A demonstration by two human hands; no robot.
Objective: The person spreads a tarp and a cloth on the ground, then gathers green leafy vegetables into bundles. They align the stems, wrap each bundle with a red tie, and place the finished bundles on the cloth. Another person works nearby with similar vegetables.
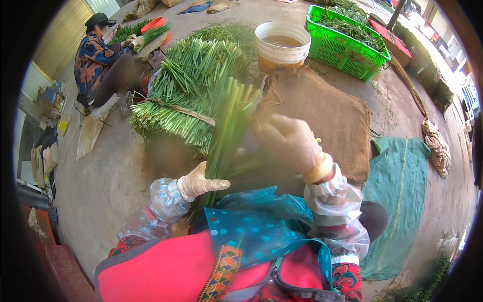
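Observation:
My left hand, in a pale glove, is shut around a bunch of long green stalks that look like garlic chives. The bunch stands steeply in front of me, pale stem ends up, and its upper part is blurred. To the right of it is my right hand, gloved and blurred by motion, with fingers bent. Whether it grips anything cannot be told. Just beyond the bunch lies a large pile of similar stalks, their cut ends partly facing me, with a flat strap across it. A blue dotted plastic apron covers my lap.
Brown sacking lies beyond my right hand, beside a green woven sheet. Behind stand a white bucket of brownish liquid and a green plastic crate of greens. At the left, another person sits holding stalks near a red-orange bucket.

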